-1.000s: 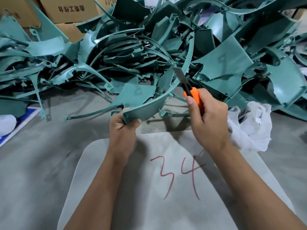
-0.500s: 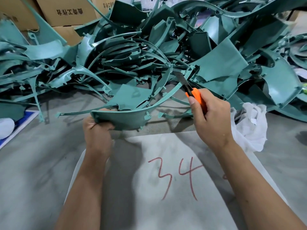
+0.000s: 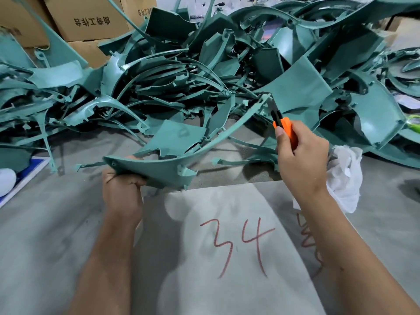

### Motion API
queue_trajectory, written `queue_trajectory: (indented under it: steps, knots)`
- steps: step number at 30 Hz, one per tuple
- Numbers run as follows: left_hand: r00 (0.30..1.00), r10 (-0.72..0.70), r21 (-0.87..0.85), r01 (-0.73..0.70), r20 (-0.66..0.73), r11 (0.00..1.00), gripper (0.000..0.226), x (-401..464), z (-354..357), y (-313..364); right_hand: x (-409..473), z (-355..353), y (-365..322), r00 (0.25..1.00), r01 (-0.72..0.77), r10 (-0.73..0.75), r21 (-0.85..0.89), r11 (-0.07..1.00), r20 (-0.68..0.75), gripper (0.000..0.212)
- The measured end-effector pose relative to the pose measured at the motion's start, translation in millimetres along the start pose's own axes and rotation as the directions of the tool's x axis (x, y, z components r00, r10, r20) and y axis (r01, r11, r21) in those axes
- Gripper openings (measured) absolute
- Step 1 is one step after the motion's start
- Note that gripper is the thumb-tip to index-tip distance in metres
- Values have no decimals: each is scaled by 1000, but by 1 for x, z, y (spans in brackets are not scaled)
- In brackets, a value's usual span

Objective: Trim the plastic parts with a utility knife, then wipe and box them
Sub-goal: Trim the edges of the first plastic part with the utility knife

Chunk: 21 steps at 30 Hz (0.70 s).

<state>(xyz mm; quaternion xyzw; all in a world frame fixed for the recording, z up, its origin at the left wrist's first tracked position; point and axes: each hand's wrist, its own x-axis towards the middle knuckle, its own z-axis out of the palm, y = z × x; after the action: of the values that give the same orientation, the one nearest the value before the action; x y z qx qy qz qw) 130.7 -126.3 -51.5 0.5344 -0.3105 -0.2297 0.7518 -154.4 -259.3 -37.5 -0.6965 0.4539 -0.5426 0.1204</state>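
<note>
Crowding the far side, a heap of teal parts [image 3: 172, 83] is backed by cardboard boxes [image 3: 91, 19]; a white rag [image 3: 345, 178] lies just beside the right wrist. Bare room is left nearer, around the grey sheet [image 3: 227, 280] marked 34. The curved teal part [image 3: 163, 167] is gripped at its wide end by the left hand [image 3: 121, 192]. The orange utility knife [image 3: 286, 127] is clasped in the right hand [image 3: 300, 160], its blade now set near the part's far tip, higher along the strip than before.

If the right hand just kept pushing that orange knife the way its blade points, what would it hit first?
Probably the far tip of the curved teal part that the left hand holds; the blade of the knife in the right hand already looks on it. Beyond lies the teal pile. Depth is uncertain.
</note>
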Motion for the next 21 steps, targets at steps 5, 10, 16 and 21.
queue_trajectory:
  steps: [5, 10, 16, 21]
  knots:
    - [938, -237, -170, 198, -252, 965, 29, 4, 7, -2, -3, -1, -4, 996, -71, 73, 53, 996, -51, 35]
    - [951, -309, -388, 291, 18, 875, 42, -11, 25, 9, -13, 8, -24, 995, 100, -101, 111, 989, -3, 33]
    - [879, -441, -134, 467, 182, 874, 34, -26, 49, 4, -21, 15, -34, 941, 332, -339, 181, 926, 6, 14]
    - [701, -555, -200, 684, 449, 702, 31, -36, 63, 3, -27, 19, -32, 932, 311, -334, 158, 937, 143, 25]
